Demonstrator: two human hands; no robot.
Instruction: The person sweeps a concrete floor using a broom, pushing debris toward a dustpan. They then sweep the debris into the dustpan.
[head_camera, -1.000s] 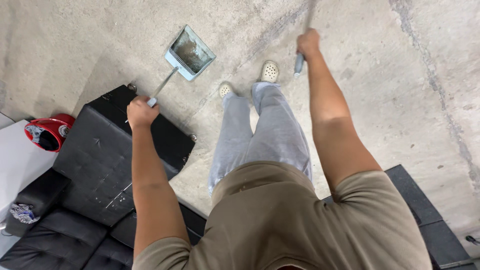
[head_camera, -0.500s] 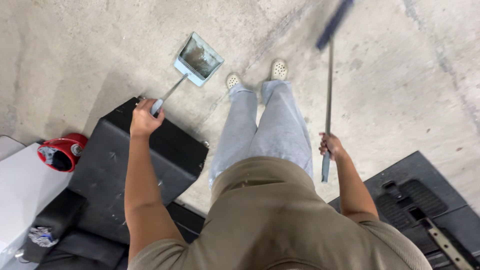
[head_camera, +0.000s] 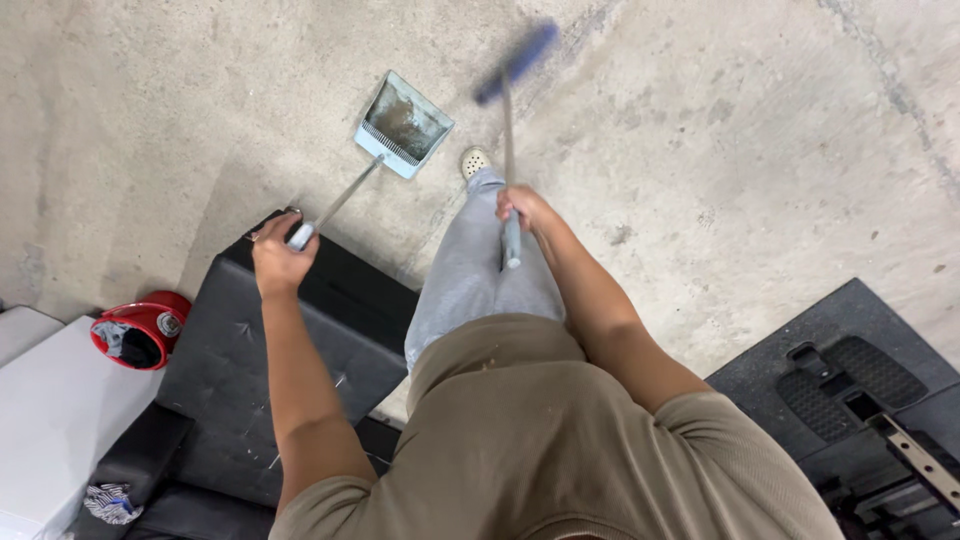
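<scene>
The left hand (head_camera: 280, 250) grips the dustpan (head_camera: 403, 124) handle, the pan lying far ahead on the floor (head_camera: 750, 150). The right hand (head_camera: 522, 208) holds the broom (head_camera: 509, 130) just right of it.

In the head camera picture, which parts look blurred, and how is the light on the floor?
Head view: the broom head is smeared by motion blur, while its handle near the right hand is only slightly soft. The dustpan and left hand look sharp. The light on the concrete floor is soft and even, with no glare and only faint shadows.
</scene>
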